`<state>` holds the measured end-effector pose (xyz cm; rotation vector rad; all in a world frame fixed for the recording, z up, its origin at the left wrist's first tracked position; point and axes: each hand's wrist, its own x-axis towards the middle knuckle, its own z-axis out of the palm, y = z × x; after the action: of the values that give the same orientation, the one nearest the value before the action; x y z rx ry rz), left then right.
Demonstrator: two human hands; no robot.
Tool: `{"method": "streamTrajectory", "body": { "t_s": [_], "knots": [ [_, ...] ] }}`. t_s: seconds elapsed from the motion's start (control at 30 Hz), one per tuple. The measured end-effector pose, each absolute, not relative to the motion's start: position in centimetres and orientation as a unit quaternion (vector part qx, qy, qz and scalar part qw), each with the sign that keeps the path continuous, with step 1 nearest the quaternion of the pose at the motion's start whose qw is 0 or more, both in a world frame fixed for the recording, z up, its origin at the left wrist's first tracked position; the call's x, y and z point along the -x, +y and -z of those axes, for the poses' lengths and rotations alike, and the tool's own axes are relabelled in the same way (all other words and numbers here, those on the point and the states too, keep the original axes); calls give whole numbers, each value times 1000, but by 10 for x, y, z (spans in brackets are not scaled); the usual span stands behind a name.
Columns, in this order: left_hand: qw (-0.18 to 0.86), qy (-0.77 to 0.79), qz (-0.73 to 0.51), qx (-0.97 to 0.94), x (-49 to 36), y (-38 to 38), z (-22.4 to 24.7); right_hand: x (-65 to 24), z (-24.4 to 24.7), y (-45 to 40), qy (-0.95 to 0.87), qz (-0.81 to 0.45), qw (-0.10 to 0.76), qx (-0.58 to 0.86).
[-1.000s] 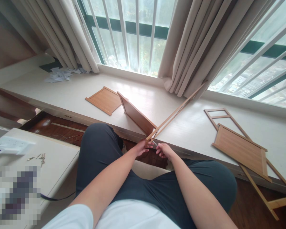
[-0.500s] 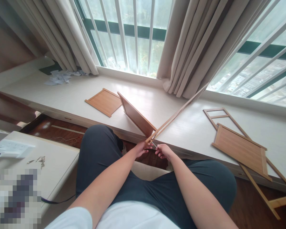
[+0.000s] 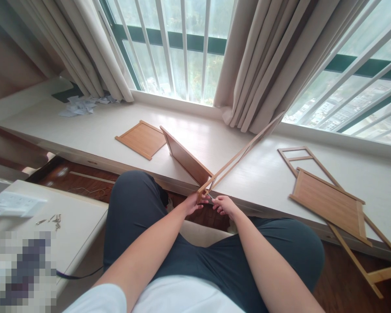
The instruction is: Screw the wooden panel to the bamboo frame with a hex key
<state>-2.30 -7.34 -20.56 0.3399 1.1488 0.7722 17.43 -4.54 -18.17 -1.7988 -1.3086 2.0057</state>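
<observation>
A long wooden frame [image 3: 239,157] slants from the sill's edge up toward the curtain, with a wooden panel [image 3: 187,155] tilted on edge at its lower end. My left hand [image 3: 193,204] is closed round the frame's low end. Close by on the right, my right hand [image 3: 223,206] pinches a small thin metal tool [image 3: 210,196], whose tip points at the frame. The tool's exact shape is too small to tell.
A flat wooden panel [image 3: 142,139] and crumpled paper [image 3: 78,105] lie on the white sill [image 3: 97,126]. Another frame with a panel [image 3: 330,202] overhangs its edge at right. Small metal parts [image 3: 57,221] rest on the side table [image 3: 81,217]. Curtains [image 3: 263,65] hang behind.
The long frame has turned slightly, so its two rails show farther apart. Both hands stay in nearly the same place.
</observation>
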Motion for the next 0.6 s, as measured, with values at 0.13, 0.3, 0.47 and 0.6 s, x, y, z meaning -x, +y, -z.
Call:
{"method": "streamTrajectory", "body": {
  "t_s": [0.13,0.3,0.47,0.6],
  "knots": [
    [754,530,-355,-158,22,-73,207,-173,188,-44,-477,-629,76,608],
    [756,528,-352,-160,22,-74,207,-174,191,-43,-568,-543,76,614],
    [754,531,-352,-159,21,-74,207,-176,181,-44,-650,-442,60,615],
    [756,530,-352,-157,21,-73,207,-175,174,-44,-682,-401,39,610]
  ]
}}
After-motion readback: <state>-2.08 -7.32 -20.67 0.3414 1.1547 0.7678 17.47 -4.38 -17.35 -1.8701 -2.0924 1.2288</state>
